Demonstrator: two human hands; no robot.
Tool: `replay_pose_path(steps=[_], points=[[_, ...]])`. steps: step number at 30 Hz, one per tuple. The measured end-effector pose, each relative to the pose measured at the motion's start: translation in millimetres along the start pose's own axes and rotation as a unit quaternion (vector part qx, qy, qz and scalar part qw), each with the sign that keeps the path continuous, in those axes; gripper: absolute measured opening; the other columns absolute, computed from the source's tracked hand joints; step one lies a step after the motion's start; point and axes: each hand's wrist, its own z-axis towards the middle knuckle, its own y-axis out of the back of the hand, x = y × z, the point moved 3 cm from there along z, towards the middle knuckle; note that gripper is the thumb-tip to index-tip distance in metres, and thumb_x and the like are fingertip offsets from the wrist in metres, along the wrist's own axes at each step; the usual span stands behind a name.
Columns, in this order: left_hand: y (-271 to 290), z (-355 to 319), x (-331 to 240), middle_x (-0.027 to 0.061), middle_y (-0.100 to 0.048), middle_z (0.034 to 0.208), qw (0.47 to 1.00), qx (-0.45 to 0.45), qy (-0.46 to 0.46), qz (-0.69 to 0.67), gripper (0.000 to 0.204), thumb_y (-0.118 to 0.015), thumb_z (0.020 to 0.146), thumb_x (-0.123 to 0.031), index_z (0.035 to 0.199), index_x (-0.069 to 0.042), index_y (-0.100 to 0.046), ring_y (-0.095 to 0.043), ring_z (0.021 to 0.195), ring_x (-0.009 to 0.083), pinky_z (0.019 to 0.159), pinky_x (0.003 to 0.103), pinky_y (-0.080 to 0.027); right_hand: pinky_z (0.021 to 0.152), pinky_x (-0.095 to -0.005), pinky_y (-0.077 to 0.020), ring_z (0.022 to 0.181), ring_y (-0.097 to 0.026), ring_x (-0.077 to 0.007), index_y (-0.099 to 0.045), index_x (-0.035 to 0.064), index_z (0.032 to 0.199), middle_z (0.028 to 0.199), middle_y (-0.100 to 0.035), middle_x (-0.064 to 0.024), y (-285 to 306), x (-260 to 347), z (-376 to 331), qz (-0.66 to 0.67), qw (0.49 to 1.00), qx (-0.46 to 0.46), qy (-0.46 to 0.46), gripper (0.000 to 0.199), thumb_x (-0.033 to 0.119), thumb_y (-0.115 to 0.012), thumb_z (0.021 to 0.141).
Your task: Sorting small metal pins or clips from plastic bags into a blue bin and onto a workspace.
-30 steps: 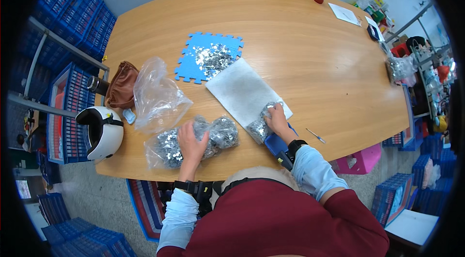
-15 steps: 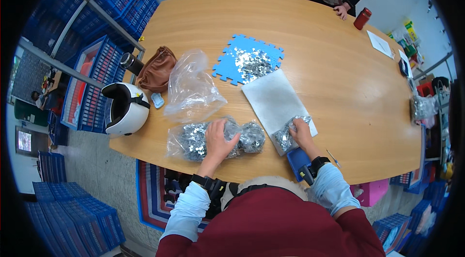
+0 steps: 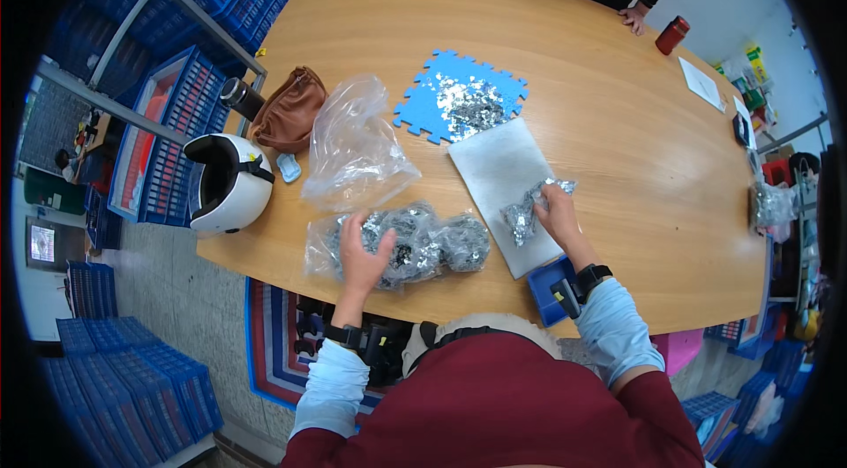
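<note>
My left hand (image 3: pixel 363 258) rests at the left part of a large clear plastic bag (image 3: pixel 408 247) full of small silvery pieces. Its thumb and fingers are spread apart. At the right end of that bag sits a rounded bundle of the same pieces (image 3: pixel 465 241). My right hand (image 3: pixel 561 219) pinches a small clear bag of silvery pieces (image 3: pixel 520 219) above a whitish flat pad (image 3: pixel 494 159). Beyond the pad, a heap of loose shiny pieces (image 3: pixel 476 108) lies on a blue foam mat (image 3: pixel 423 112) with jigsaw edges.
An emptied-looking clear bag (image 3: pixel 357 150), a brown pouch (image 3: pixel 291 115), a dark bottle (image 3: pixel 240 97) and a white helmet (image 3: pixel 247 194) are at the left. A blue tray (image 3: pixel 549 287) sits by my right wrist. Across the wooden table (image 3: pixel 635 159), a person stands near a red bottle (image 3: pixel 672 36).
My right hand has raised the small bag slightly, away from the pad's near end. My left hand has shifted left along the large bag. The person opposite has moved an arm outward.
</note>
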Motion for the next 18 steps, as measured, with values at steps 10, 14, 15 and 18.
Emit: replay_pose_path(steps=[10, 14, 15, 18], points=[[24, -21, 18, 0.0162, -0.045, 0.107, 0.997, 0.066, -0.004, 0.031, 0.064, -0.071, 0.061, -0.03, 0.109, 0.001, -0.043, -0.045, 0.099, 0.0298, 0.083, 0.037, -0.037, 0.068, -0.0418, -0.0415, 0.076, -0.051, -0.0379, -0.054, -0.0014, 0.078, 0.078, -0.053, -0.0222, -36, -37, -27, -0.033, 0.994, 0.093, -0.045, 0.019, 0.01, -0.059, 0.064], [7, -22, -18, 0.0174, -0.043, 0.11, 0.986, 0.149, -0.052, 0.059, 0.069, -0.072, 0.059, -0.032, 0.111, 0.002, -0.043, -0.041, 0.105, 0.0323, 0.086, 0.038, -0.036, 0.068, -0.0422, -0.0413, 0.076, -0.051, -0.0382, -0.055, -0.0013, 0.079, 0.08, -0.054, -0.0226, -37, -41, -24, -0.039, 0.992, 0.117, -0.04, 0.021, 0.013, -0.06, 0.064], [2, -21, -20, 0.017, -0.044, 0.109, 0.986, 0.149, -0.053, 0.06, 0.064, -0.072, 0.06, -0.031, 0.109, 0.001, -0.045, -0.043, 0.102, 0.0314, 0.084, 0.038, -0.037, 0.067, -0.0423, -0.0412, 0.076, -0.051, -0.0383, -0.055, -0.0012, 0.078, 0.08, -0.054, -0.0226, -37, -40, -24, -0.045, 0.991, 0.122, -0.041, 0.021, 0.014, -0.06, 0.065], [-9, -18, -10, 0.0153, -0.049, 0.1, 0.988, 0.149, -0.01, 0.035, 0.046, -0.069, 0.064, -0.025, 0.099, -0.001, -0.05, -0.048, 0.09, 0.0284, 0.075, 0.037, -0.04, 0.067, -0.0424, -0.0411, 0.075, -0.051, -0.0383, -0.054, -0.0011, 0.078, 0.078, -0.054, -0.0224, -35, -38, -25, -0.044, 0.991, 0.116, -0.049, 0.021, 0.014, -0.06, 0.065]])
